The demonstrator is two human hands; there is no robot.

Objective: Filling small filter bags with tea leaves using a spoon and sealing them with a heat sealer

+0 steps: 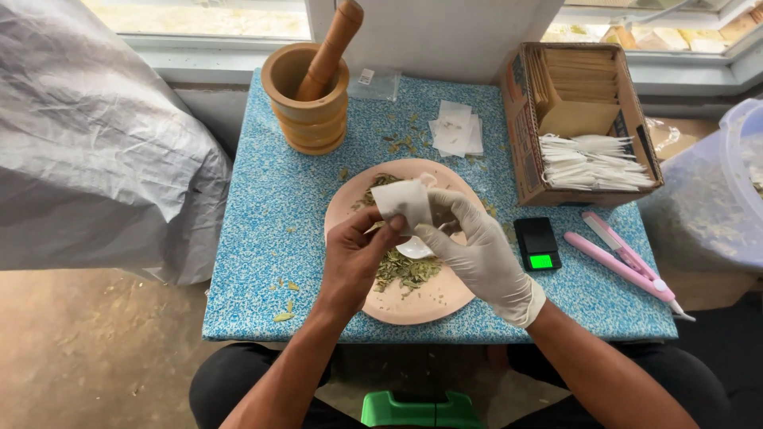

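Observation:
Over a pink plate (pixel 350 208) of dried green leaves (pixel 407 272), both hands hold a small white paper sachet (pixel 403 202). My bare left hand (pixel 354 258) pinches its lower left edge. My right hand (pixel 477 246), in a white glove, grips the sachet's right side. A white spoon (pixel 415 249) lies on the plate just under the sachet, partly hidden by the fingers.
A wooden mortar with pestle (pixel 311 94) stands back left on the blue speckled table (pixel 262 206). Spare white sachets (pixel 455 129) lie behind the plate. A cardboard box (pixel 580 119) of packets, a small black scale (pixel 537 244) and a pink sealer (pixel 624 260) sit to the right.

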